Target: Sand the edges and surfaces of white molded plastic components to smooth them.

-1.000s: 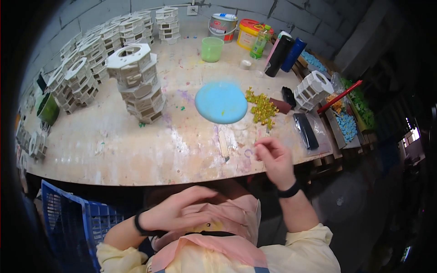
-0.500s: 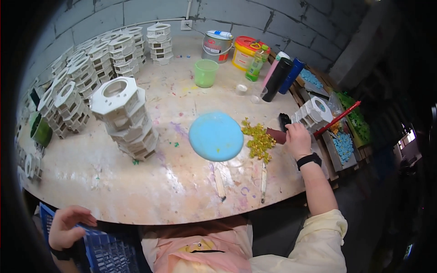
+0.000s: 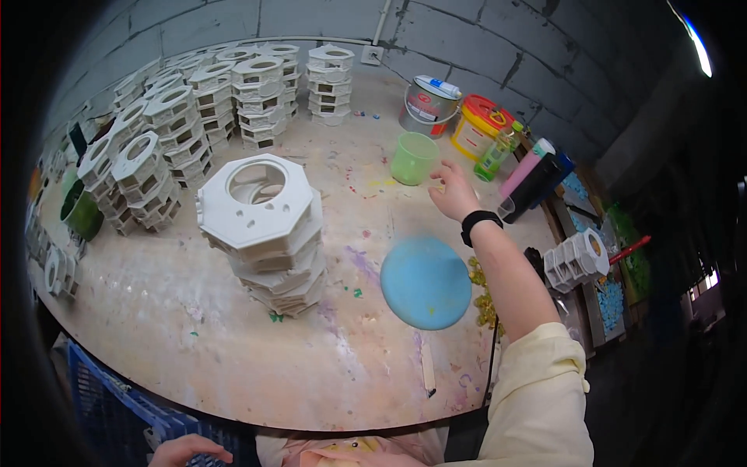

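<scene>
Your left hand (image 3: 191, 449) sits low at the near edge of the desk (image 3: 156, 311), over the blue crate (image 3: 117, 405); only part of it shows, so you cannot tell whether it is released or clenched, and nothing is visibly in it.

Well ahead of that hand, and far to the left of your right one, stands the leaning stack of white octagonal castings (image 3: 264, 233). These look rigid, chalky and brittle at the edges, so judge them heavy for their size and take one by its flat outer sides, not by the thin inner ring.

Your right hand (image 3: 454, 191) is stretched out over the desk with fingers loosely spread and released, holding nothing. The translucent green cup (image 3: 414, 158) stands upright just to its left and slightly beyond, close but apart. It looks like thin, light plastic, likely smooth and easy to tip or squash, so wrap the wall around the middle with gentle pressure instead of pinching the rim.

Nearer to you than that hand lies the flat blue disc (image 3: 426, 282), with yellow bits (image 3: 484, 296) beside your forearm.
</scene>
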`<act>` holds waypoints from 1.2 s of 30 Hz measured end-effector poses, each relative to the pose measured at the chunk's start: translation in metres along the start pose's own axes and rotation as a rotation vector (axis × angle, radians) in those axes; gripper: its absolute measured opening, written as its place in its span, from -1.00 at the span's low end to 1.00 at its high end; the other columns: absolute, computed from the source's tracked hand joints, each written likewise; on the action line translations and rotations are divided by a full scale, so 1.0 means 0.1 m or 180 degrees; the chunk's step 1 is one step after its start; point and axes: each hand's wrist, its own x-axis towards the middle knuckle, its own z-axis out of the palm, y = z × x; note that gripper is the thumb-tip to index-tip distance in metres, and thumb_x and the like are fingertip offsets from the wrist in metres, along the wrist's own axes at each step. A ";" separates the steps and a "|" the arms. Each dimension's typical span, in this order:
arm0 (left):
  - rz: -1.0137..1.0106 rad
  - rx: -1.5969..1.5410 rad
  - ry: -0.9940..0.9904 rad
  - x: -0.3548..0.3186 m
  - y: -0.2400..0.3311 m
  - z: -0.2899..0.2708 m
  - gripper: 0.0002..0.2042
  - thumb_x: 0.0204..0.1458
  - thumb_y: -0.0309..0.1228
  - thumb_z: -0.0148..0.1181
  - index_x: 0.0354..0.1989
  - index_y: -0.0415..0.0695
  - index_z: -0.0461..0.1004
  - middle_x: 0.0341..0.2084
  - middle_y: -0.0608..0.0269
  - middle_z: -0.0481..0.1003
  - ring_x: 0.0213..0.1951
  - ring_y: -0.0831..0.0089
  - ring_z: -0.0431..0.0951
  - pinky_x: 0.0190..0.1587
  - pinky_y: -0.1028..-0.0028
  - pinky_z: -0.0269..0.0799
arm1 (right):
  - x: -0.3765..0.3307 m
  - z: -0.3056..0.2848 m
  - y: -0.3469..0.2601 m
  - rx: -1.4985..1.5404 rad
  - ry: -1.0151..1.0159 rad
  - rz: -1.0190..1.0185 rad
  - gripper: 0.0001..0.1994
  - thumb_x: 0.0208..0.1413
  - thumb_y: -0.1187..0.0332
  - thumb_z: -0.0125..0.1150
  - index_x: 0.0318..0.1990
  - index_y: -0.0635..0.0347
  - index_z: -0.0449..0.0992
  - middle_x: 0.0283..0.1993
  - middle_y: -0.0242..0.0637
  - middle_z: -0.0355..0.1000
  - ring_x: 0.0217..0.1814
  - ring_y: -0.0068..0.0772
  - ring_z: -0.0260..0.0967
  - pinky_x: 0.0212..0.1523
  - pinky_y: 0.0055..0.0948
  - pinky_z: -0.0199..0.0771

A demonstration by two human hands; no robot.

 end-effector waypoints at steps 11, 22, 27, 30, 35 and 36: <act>-0.0055 -0.1003 0.0477 -0.05 -0.41 -0.01 -0.54 -0.07 -0.44 0.18 0.02 -0.33 0.25 -0.13 0.09 0.41 -0.03 0.33 0.39 0.05 0.40 0.23 | 0.57 0.30 0.16 -0.0642 -0.0582 0.0129 -0.73 -0.15 0.47 0.10 -0.22 0.35 0.45 0.01 -0.03 0.27 0.05 -0.05 0.25 0.07 -0.31 0.26; 0.0301 -0.1087 0.0411 0.19 -0.47 0.02 -0.59 -0.13 -0.52 0.27 -0.09 -0.38 0.35 -0.24 -0.07 0.45 -0.14 0.16 0.49 -0.03 0.29 0.36 | -0.50 -0.26 -0.26 -0.0505 -0.0952 -0.0516 -0.73 -0.12 0.41 0.16 -0.23 0.35 0.43 -0.05 -0.04 0.30 -0.04 -0.08 0.31 -0.01 -0.31 0.32; 0.0368 -0.0678 0.0205 0.17 -0.50 0.09 -0.59 -0.13 -0.48 0.28 -0.09 -0.39 0.35 -0.24 -0.07 0.45 -0.15 0.18 0.49 -0.04 0.30 0.37 | -0.66 -0.31 -0.38 -0.0405 -0.0673 -0.0641 -0.72 -0.10 0.41 0.17 -0.19 0.29 0.41 -0.02 -0.09 0.27 -0.10 -0.17 0.33 -0.09 -0.36 0.36; 0.0507 -0.0866 0.0263 0.13 -0.53 0.19 -0.57 -0.12 -0.38 0.28 -0.10 -0.38 0.35 -0.27 -0.04 0.44 -0.18 0.20 0.50 -0.06 0.30 0.39 | -0.75 -0.53 -0.40 -0.0231 -0.0553 -0.0496 -0.74 -0.10 0.40 0.16 -0.20 0.25 0.42 0.00 -0.06 0.28 -0.09 -0.14 0.34 -0.08 -0.33 0.36; 0.0706 -0.0873 0.0082 0.21 -0.62 0.36 -0.55 -0.13 -0.32 0.28 -0.12 -0.36 0.35 -0.29 -0.01 0.43 -0.22 0.22 0.50 -0.12 0.30 0.42 | -1.27 -1.12 -0.16 -0.0583 -0.0717 0.0128 -0.79 -0.08 0.34 0.13 -0.29 0.26 0.48 -0.28 -0.11 0.43 -0.28 -0.18 0.41 -0.21 -0.32 0.41; 0.0776 -0.1016 -0.0053 0.26 -0.63 0.39 -0.57 -0.13 -0.38 0.27 -0.12 -0.37 0.35 -0.29 -0.03 0.42 -0.19 0.20 0.49 -0.09 0.30 0.39 | -1.42 -1.20 -0.06 -0.0983 -0.0943 0.0472 -0.79 -0.08 0.33 0.13 -0.30 0.24 0.49 -0.30 -0.10 0.44 -0.27 -0.16 0.41 -0.21 -0.30 0.41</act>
